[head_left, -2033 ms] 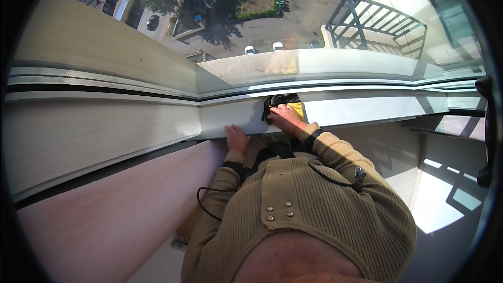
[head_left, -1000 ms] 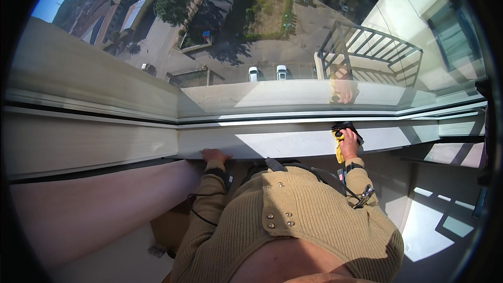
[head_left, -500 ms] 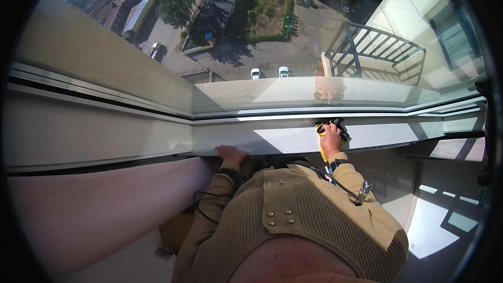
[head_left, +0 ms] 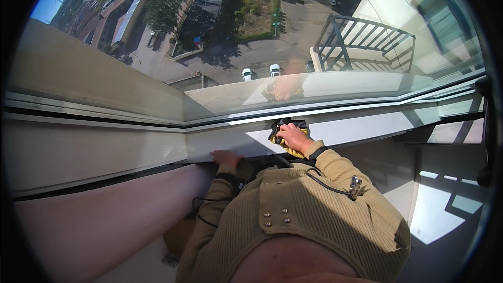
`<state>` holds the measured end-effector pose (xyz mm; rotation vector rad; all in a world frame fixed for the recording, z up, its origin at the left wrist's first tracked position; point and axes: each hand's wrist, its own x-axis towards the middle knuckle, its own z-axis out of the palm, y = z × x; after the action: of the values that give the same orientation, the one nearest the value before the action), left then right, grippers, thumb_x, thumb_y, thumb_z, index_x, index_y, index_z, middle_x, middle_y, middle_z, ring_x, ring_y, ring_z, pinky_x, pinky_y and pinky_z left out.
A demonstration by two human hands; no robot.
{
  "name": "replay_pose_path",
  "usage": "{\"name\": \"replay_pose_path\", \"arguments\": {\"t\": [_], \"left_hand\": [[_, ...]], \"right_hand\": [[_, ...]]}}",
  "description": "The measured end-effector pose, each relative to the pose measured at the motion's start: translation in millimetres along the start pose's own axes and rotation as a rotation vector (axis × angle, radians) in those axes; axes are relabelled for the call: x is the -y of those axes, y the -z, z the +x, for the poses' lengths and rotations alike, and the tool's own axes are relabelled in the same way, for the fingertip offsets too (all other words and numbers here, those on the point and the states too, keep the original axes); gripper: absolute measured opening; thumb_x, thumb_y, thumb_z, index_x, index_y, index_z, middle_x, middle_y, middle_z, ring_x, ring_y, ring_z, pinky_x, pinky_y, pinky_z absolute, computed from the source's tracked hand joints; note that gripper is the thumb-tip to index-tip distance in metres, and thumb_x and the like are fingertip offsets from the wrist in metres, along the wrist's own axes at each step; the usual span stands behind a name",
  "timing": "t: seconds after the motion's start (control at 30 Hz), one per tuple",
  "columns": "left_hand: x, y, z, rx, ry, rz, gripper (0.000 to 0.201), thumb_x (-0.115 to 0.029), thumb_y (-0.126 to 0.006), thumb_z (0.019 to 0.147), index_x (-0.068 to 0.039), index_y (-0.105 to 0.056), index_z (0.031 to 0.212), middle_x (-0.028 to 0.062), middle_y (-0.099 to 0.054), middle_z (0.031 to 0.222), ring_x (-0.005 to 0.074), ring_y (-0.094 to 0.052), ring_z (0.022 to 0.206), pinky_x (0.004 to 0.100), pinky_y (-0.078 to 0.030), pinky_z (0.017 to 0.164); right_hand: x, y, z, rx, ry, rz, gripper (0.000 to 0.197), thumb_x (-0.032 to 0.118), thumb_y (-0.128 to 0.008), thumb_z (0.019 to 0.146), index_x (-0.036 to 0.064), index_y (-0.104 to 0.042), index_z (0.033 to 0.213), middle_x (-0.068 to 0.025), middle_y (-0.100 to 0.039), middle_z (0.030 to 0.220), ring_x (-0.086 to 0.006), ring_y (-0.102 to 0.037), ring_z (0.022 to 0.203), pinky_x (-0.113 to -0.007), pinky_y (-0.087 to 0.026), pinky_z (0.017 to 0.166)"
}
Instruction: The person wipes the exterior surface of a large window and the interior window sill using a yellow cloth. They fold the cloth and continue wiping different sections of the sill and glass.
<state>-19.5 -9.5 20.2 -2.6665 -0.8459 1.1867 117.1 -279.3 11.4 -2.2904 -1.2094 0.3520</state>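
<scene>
My right hand (head_left: 295, 137) presses a crumpled black-and-yellow cloth (head_left: 300, 124) onto the white windowsill (head_left: 351, 130), close to the foot of the window. Its fingers are bent over the bundle, and the yellow part hangs out below the palm; whether it is a rag or a glove is unclear. My left hand (head_left: 228, 158) lies on the sill's front edge in the shade, fingers stretched out and holding nothing. The window glass (head_left: 220, 97) mirrors the right hand and the cloth faintly.
A pale window frame (head_left: 89, 105) runs along the left and across the front. Outside, far below, are parked cars (head_left: 275, 69), trees and a road. A metal railing (head_left: 361, 47) stands beyond the glass at right. A thin black cable (head_left: 327, 188) crosses my right sleeve.
My right hand has slid left along the sill with the cloth, towards my left hand. The left hand stays at the sill's edge. The whole view has tilted slightly.
</scene>
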Motion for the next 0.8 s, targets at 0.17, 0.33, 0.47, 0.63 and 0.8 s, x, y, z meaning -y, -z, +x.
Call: {"name": "replay_pose_path", "arguments": {"t": [0.17, 0.33, 0.47, 0.63, 0.8], "left_hand": [[0.0, 0.9, 8.3, 0.076, 0.028, -0.023, 0.098, -0.078, -0.056, 0.063, -0.005, -0.051, 0.128, 0.0227, -0.040, 0.138, 0.0394, -0.030, 0.132, 0.0512, -0.016, 0.110], [1.3, -2.6, 18.2, 0.144, 0.048, -0.018, 0.096, -0.076, -0.061, 0.061, -0.006, -0.052, 0.127, 0.0201, -0.041, 0.138, 0.0353, -0.033, 0.131, 0.0491, -0.019, 0.110], [0.2, -7.2, 22.4, 0.121, 0.115, -0.044, 0.097, -0.072, -0.068, 0.059, -0.004, -0.052, 0.126, 0.0207, -0.041, 0.137, 0.0348, -0.033, 0.131, 0.0462, -0.020, 0.110], [1.9, -11.7, 26.6, 0.154, 0.072, -0.035, 0.097, -0.071, -0.068, 0.059, -0.001, -0.053, 0.125, 0.0220, -0.040, 0.137, 0.0382, -0.033, 0.130, 0.0453, -0.022, 0.110], [2.9, -19.7, 26.4, 0.085, 0.141, -0.023, 0.106, -0.074, -0.064, 0.061, 0.004, -0.045, 0.130, 0.0260, -0.034, 0.140, 0.0368, -0.031, 0.131, 0.0440, -0.022, 0.110]], "right_hand": [[-28.9, 28.1, -17.4, -0.006, -0.040, -0.019, 0.023, 0.006, -0.063, 0.070, 0.0183, -0.060, 0.089, 0.0023, -0.055, 0.099, -0.0252, -0.051, 0.092, -0.038, -0.049, 0.074], [-77.1, 62.5, -56.5, -0.019, -0.049, 0.016, 0.026, 0.001, -0.061, 0.068, 0.0150, -0.059, 0.089, 0.0013, -0.057, 0.096, -0.0271, -0.051, 0.094, -0.038, -0.047, 0.080], [-116.2, 85.8, -111.8, -0.120, -0.192, -0.063, 0.030, 0.000, -0.061, 0.065, 0.0146, -0.057, 0.091, -0.0005, -0.055, 0.099, -0.0273, -0.049, 0.099, -0.039, -0.046, 0.083], [-181.6, 115.4, -194.5, -0.261, -0.531, -0.132, 0.045, -0.002, -0.058, 0.068, 0.0113, -0.052, 0.110, -0.0091, -0.048, 0.119, -0.0323, -0.043, 0.114, -0.040, -0.040, 0.096], [-248.9, 128.1, -251.3, -0.652, -0.997, -0.150, 0.065, 0.003, -0.063, 0.071, 0.0135, -0.040, 0.130, -0.0217, -0.036, 0.132, -0.0387, -0.041, 0.119, -0.040, -0.036, 0.101]]}}
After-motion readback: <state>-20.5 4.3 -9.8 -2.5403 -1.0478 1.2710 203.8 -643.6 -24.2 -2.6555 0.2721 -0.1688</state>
